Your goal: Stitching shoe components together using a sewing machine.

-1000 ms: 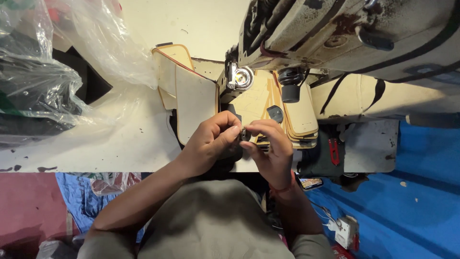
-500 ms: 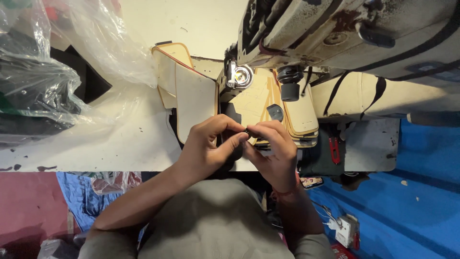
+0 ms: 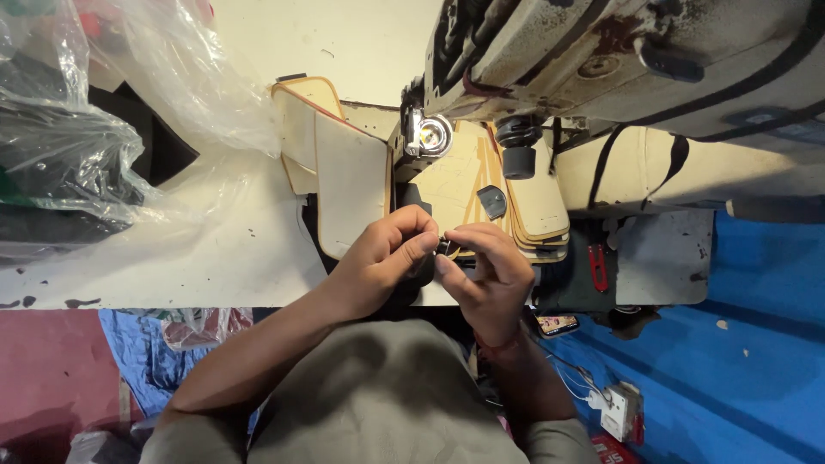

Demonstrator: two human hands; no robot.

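My left hand [image 3: 382, 258] and my right hand [image 3: 485, 271] meet at the table's near edge, fingertips pinched together on a small dark piece [image 3: 445, 247] held between them. Just beyond the hands lies a stack of tan, flat cut pieces [image 3: 533, 202] with darker edging, under the head of a worn cream sewing machine [image 3: 619, 60]. A further tan piece [image 3: 348, 193] lies to the left of the stack. What the small dark piece is cannot be made out.
Crumpled clear plastic bags [image 3: 94, 129] over dark material fill the left of the white table [image 3: 215, 258]. A red-handled tool [image 3: 597, 266] lies right of the stack. Blue sheeting [image 3: 739, 344] and a white socket box [image 3: 620, 411] lie on the floor at the right.
Both hands stay at the same spot; the fingers have shifted slightly around the small dark piece.
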